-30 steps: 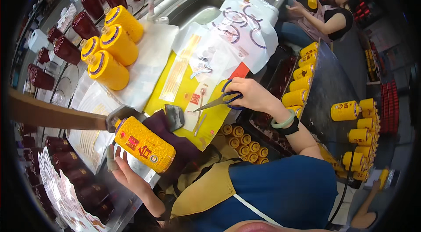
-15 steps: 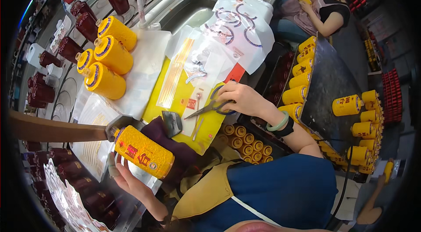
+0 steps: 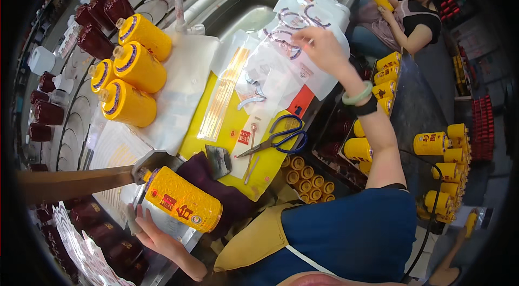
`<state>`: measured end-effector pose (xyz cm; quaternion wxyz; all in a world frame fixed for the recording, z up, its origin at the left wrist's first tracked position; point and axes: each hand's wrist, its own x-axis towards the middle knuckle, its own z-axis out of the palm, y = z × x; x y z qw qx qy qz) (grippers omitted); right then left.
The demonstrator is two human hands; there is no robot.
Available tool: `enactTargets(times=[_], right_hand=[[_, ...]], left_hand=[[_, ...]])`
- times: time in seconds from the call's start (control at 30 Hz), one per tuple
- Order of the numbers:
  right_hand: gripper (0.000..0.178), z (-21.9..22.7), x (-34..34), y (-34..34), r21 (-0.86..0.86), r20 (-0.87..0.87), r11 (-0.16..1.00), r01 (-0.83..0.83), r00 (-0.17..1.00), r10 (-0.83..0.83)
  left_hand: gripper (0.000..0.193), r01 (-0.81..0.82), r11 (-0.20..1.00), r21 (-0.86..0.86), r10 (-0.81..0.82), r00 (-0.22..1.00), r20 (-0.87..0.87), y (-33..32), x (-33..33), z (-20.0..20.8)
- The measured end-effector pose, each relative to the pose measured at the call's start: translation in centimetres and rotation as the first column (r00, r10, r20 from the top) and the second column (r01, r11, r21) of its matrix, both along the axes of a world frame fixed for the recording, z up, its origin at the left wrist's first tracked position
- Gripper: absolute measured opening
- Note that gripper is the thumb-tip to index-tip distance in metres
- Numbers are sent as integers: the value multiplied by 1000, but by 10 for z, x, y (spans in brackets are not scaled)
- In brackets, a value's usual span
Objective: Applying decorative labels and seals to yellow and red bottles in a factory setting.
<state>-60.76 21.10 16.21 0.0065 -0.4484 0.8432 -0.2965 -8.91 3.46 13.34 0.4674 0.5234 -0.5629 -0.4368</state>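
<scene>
A yellow textured bottle (image 3: 184, 199) with red characters lies tilted, its neck at a dark clamp (image 3: 151, 163) on the end of a brown bar (image 3: 81, 180). Just below it, my left hand (image 3: 157, 236) has its fingers stretched out; a pale cover sits on one fingertip. Whether it touches the bottle I cannot tell. My right hand (image 3: 323, 51), slightly blurred, hovers over a white sheet (image 3: 330, 16) bearing curved purple strips (image 3: 285, 37). Its fingers are loosely bent. Blue-handled scissors (image 3: 278, 137) lie on a yellow mat (image 3: 259, 180) beside a thin metal tool (image 3: 251, 162).
Several yellow bottles (image 3: 135, 64) stand on white paper at the left, with dark red bottles (image 3: 96, 40) beyond. A sink (image 3: 251, 13) with a tap is at the back. At right, more yellow bottles (image 3: 430, 143) line a dark surface; a co-worker (image 3: 411, 16) sits behind.
My right hand has let go of the scissors and moved up and away to the sheet of curved strips. My left hand stays near the bottle. The whole view has shifted slightly.
</scene>
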Motion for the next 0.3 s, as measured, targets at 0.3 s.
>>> enactTargets(times=[0.3], right_hand=[[20,-30,-31,32,306,87,940,152,979,-186]], left_hand=[[47,26,999,27,-26,1000,-13,-5,-9,-2]])
